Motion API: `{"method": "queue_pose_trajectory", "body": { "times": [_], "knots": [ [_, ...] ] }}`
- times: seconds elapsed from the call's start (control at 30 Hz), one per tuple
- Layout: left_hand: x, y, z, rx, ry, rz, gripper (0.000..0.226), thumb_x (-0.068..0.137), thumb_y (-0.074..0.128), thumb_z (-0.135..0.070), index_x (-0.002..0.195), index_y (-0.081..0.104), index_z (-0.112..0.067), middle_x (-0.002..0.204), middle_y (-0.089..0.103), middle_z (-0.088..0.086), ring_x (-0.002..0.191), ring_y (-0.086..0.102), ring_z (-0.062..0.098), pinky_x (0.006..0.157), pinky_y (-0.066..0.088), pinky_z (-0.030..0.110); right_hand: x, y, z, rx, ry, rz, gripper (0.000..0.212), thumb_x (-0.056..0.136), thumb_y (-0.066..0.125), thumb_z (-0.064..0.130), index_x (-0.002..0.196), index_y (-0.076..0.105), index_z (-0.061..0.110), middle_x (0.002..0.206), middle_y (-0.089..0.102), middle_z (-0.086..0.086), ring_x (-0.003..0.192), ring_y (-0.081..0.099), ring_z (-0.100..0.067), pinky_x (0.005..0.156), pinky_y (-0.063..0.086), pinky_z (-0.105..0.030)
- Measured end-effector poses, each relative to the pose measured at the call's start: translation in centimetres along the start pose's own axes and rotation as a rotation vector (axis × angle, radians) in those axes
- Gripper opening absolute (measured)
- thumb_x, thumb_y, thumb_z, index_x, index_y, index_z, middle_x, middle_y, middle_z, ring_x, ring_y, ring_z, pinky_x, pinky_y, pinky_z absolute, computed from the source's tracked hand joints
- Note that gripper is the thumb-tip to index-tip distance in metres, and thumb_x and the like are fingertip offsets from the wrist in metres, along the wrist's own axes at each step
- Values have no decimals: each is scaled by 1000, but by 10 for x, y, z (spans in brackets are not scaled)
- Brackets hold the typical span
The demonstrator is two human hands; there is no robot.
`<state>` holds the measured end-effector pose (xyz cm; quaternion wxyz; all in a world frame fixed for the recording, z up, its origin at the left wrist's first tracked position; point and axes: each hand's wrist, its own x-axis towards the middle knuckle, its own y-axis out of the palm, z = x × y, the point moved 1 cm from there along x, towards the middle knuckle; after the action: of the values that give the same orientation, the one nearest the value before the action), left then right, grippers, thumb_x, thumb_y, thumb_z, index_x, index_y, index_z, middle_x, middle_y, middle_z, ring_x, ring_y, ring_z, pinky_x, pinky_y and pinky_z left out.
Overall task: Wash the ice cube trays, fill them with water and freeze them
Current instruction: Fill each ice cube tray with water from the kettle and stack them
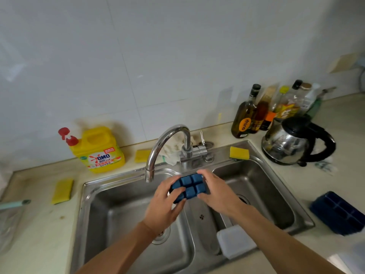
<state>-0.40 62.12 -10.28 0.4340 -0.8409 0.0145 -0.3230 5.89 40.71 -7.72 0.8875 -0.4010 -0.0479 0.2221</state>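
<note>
Both hands hold a blue ice cube tray in the air over the middle of the sink, above the ridge between its two basins. The left hand grips the tray's left end, with the thumb over the top and the fingers curled underneath. The right hand clamps the right end in the same way. The tray is turned so that the rounded bottoms of its cups face up. That fits either shaking water out or rubbing the underside clean, and holding it at both ends would also let the person flex it.

The tap curves over the left basin, and its spout ends just left of the tray. No stream shows under it, though a thin one could be lost in the blur. The tray sits near the spout, so a small shift left would bring it under the water.

A second tray, darker blue, lies on the counter to the right of the sink, well apart from the hands. It is probably waiting its turn or set aside to drain.

On the far left counter stands a yellow detergent bottle, and a yellow sponge rests on the far rim of the right basin. Both are within reach for the washing. Judging from this, the task is at the washing stage, and filling and freezing are not yet done.
</note>
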Motion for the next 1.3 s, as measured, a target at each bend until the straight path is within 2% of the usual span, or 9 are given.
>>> {"method": "queue_pose_trajectory", "body": {
  "times": [0.13, 0.37, 0.53, 0.8, 0.9, 1.0, 1.1, 1.2, 1.3],
  "knots": [
    [-2, 14, -13, 89, -25, 120, 43, 79, 82, -24, 114, 58, -19, 135, 51, 4, 112, 63, 28, 89, 59, 45, -13, -2, -20, -95, 60, 115, 66, 87, 75, 28, 143, 39, 28, 136, 55, 4, 120, 56, -14, 99, 47, -28],
    [40, 35, -58, 169, -89, 29, 29, 91, 63, -31, 114, 62, -13, 135, 57, 14, 119, 58, 30, 100, 53, 46, -16, -56, -49, -39, -77, 6, 65, 86, 77, 21, 139, 40, 27, 133, 54, 7, 117, 57, -11, 99, 51, -29],
    [53, 53, -101, 183, -90, -69, 27, 93, 64, -31, 114, 56, -16, 138, 50, 7, 123, 52, 23, 107, 45, 32, -32, -89, -75, -14, -214, -23, 66, 85, 78, 21, 137, 39, 34, 127, 49, 20, 109, 51, 4, 81, 40, -5],
    [57, 76, -145, 222, -143, -8, 30, 85, 74, -22, 108, 55, -19, 135, 53, 9, 118, 60, 31, 98, 55, 41, -58, -102, -108, 32, -224, 29, 64, 85, 79, 23, 137, 43, 30, 131, 51, 16, 109, 52, 3, 85, 40, -2],
    [60, 85, -151, 248, -135, 76, 35, 81, 79, -20, 107, 56, -19, 133, 57, 10, 117, 61, 29, 94, 58, 41, -65, -104, -122, 45, -151, 87, 67, 87, 78, 26, 143, 42, 26, 137, 51, 11, 118, 55, -7, 96, 49, -22],
    [67, 97, -148, 222, -140, 96, 31, 84, 74, -23, 110, 58, -17, 136, 58, 12, 121, 59, 29, 97, 56, 45, -67, -112, -134, 53, -110, 92, 67, 86, 77, 26, 143, 43, 25, 136, 50, 10, 118, 52, -8, 101, 48, -29],
    [70, 118, -144, 203, -153, 163, 45, 80, 83, -22, 118, 59, -15, 143, 53, 16, 127, 57, 37, 102, 50, 57, -72, -122, -146, 107, 28, 141, 61, 81, 79, 31, 135, 50, 24, 128, 57, 7, 113, 57, -12, 96, 50, -27],
    [76, 137, -138, 213, -97, 184, 67, 81, 79, -39, 137, 50, -18, 155, 40, 13, 143, 40, 30, 117, 30, 54, -72, -137, -162, 228, 210, 198, 42, 73, 81, 41, 107, 59, 31, 103, 68, 9, 90, 65, -6, 69, 49, -15],
    [89, 157, -137, 189, 25, 141, 55, 88, 68, -36, 137, 50, -18, 149, 46, 12, 139, 43, 29, 117, 34, 45, -71, -155, -180, 259, 348, 250, 49, 67, 78, 55, 106, 64, 29, 100, 71, 12, 90, 67, -4, 79, 54, -25]
  ]
}}
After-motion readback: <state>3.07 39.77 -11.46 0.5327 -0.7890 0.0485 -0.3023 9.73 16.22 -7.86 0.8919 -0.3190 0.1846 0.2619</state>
